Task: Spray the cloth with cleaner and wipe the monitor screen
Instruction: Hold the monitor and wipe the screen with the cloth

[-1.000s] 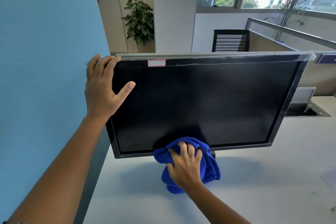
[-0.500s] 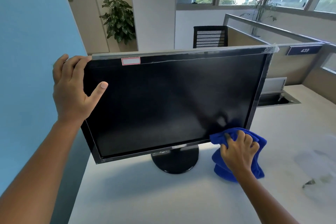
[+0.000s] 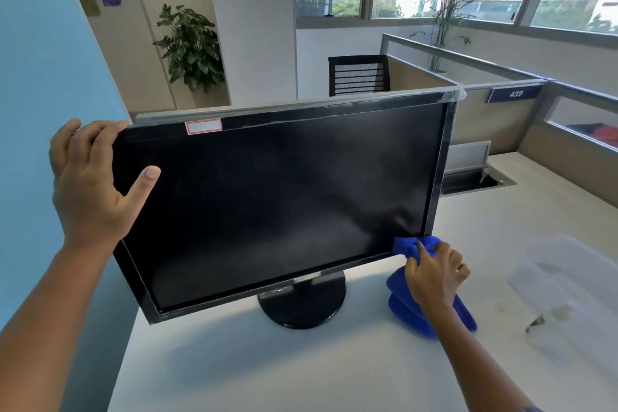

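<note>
A black monitor (image 3: 277, 197) with a dark screen stands on a round black base (image 3: 302, 306) on the white desk (image 3: 267, 371). My left hand (image 3: 90, 187) grips its top left corner, fingers over the top edge and thumb on the screen. My right hand (image 3: 433, 273) holds a bunched blue cloth (image 3: 409, 309) and presses a fold of it against the screen's bottom right corner. The rest of the cloth hangs down onto the desk. No spray bottle is in view.
A blue partition wall (image 3: 40, 77) runs close along the left. A clear plastic container (image 3: 568, 288) lies on the desk at the right. Behind the monitor are cubicle dividers (image 3: 495, 120), a cable slot (image 3: 475, 182), a black mesh chair (image 3: 359, 75) and a potted plant (image 3: 190, 47).
My right hand has swept the blue cloth along the screen's bottom edge from the middle to the bottom right corner. My left hand has kept its hold on the top left corner.
</note>
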